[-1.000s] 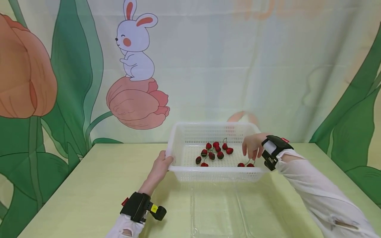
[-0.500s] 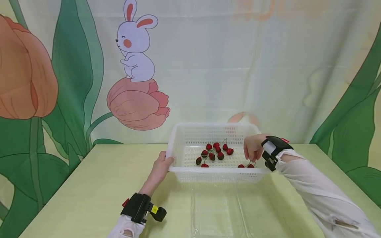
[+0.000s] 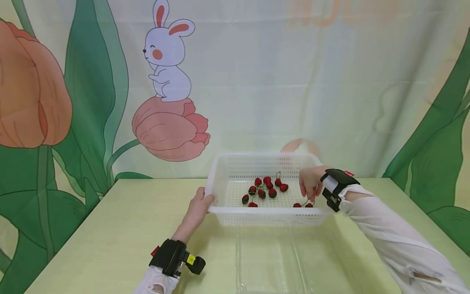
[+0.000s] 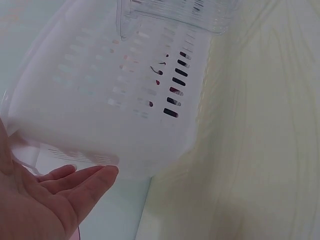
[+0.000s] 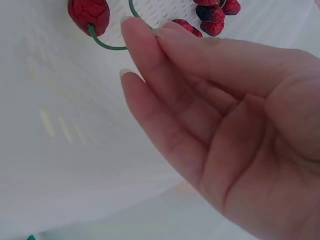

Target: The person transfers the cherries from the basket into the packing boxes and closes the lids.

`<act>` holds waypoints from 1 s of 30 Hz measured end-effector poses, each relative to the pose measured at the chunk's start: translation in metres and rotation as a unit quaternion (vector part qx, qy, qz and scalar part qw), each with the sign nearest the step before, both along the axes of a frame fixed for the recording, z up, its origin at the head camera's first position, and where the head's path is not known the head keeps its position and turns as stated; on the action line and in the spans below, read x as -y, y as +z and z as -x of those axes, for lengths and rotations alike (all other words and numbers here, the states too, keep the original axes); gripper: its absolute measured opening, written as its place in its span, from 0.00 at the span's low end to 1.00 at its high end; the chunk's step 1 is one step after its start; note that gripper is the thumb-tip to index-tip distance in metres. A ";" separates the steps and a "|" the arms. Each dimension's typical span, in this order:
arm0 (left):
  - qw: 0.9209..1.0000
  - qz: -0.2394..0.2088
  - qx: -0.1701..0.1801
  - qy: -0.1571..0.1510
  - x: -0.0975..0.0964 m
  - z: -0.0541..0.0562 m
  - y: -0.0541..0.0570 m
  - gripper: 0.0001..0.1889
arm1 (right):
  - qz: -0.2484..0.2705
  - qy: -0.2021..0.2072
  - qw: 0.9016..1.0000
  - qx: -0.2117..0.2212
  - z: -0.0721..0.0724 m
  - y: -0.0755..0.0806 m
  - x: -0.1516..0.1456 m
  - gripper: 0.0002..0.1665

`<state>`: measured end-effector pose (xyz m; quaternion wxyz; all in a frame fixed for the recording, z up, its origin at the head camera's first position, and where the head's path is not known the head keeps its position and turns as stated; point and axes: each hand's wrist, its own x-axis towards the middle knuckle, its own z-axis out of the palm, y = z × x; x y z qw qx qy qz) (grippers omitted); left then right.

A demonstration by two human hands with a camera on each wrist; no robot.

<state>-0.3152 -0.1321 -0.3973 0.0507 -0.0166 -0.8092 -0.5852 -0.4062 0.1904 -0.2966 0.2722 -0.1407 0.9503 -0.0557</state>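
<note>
At frame centre, the left hand (image 3: 200,203) gripped the basket (image 3: 235,212) corner while the relaxed right hand (image 3: 310,183) neared the paired cherries (image 3: 302,204), best pinched by their stem.

no word, number or brand can be read in any view. faint orange shapes at the top of the backdrop (image 3: 330,12) are too washed out to make out, and the small red and yellow tags on the wrist cameras (image 3: 172,257) are too small to read.
</note>
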 end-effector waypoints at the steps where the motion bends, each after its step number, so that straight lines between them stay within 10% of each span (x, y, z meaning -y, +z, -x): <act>1: 1.000 -0.001 0.001 0.001 0.000 0.000 0.000 0.23 | -0.001 0.001 1.000 -0.003 0.000 0.000 0.000 0.05; 30: 1.000 -0.008 -0.003 0.002 -0.001 0.002 0.000 0.23 | 0.106 0.063 0.986 -0.114 -0.004 0.028 -0.009 0.02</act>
